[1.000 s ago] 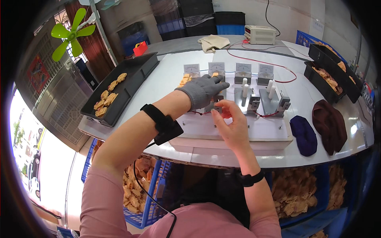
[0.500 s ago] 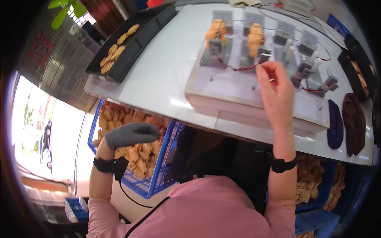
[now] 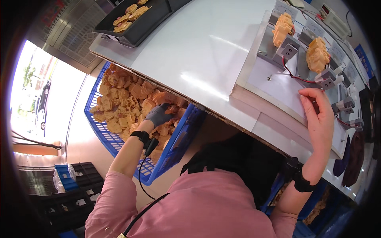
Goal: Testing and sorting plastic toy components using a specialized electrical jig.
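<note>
Left hand, nearer: gloved, bent, on jumbled plastic parts, toward right edge of blue basket; grip, I cannot tell. Right hand: half-curled, nothing visible held, over white board's near edge.

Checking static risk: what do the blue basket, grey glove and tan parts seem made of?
Blue basket: likely moulded plastic, slight sheen; regular grid openings.
Grey glove: probably fabric, matte; close-fitting.
Tan parts: likely plastic, fairly dull; repeated moulded-looking shapes.
</note>
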Tool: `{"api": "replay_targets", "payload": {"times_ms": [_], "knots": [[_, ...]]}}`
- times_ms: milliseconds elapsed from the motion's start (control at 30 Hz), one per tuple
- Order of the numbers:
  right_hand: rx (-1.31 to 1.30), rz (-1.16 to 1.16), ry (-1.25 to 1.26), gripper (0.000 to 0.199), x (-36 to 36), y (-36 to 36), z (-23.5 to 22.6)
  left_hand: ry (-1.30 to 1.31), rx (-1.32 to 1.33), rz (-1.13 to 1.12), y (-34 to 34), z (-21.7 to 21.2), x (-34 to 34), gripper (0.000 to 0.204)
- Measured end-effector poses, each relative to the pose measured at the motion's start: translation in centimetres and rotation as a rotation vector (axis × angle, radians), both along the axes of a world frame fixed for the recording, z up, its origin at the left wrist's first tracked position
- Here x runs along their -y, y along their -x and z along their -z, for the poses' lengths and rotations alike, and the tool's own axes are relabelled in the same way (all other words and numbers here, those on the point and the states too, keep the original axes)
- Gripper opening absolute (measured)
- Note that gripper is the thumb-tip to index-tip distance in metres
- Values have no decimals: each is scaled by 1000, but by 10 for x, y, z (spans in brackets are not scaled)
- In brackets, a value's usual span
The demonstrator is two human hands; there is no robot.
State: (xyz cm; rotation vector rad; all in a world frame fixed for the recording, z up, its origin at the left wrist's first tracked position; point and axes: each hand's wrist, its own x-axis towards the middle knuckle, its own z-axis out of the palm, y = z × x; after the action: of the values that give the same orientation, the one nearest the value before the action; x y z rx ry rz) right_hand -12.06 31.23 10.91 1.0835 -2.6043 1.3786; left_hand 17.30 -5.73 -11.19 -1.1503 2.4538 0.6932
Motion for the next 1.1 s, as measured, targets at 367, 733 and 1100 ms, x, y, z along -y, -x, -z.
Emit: {"api": "replay_targets", "payload": {"times_ms": [367, 733, 1100], "knots": [[-10, -29, 72, 12, -6, 2, -1, -327, -274, -48, -25, 95, 43, 75], [2, -117, 87, 15, -11, 7, 1, 396, -377, -120, -9, 62, 36, 66], [102, -132, 276, 21, -18, 10, 4, 243, -30, -295, -10, 59, 19, 65]]}}
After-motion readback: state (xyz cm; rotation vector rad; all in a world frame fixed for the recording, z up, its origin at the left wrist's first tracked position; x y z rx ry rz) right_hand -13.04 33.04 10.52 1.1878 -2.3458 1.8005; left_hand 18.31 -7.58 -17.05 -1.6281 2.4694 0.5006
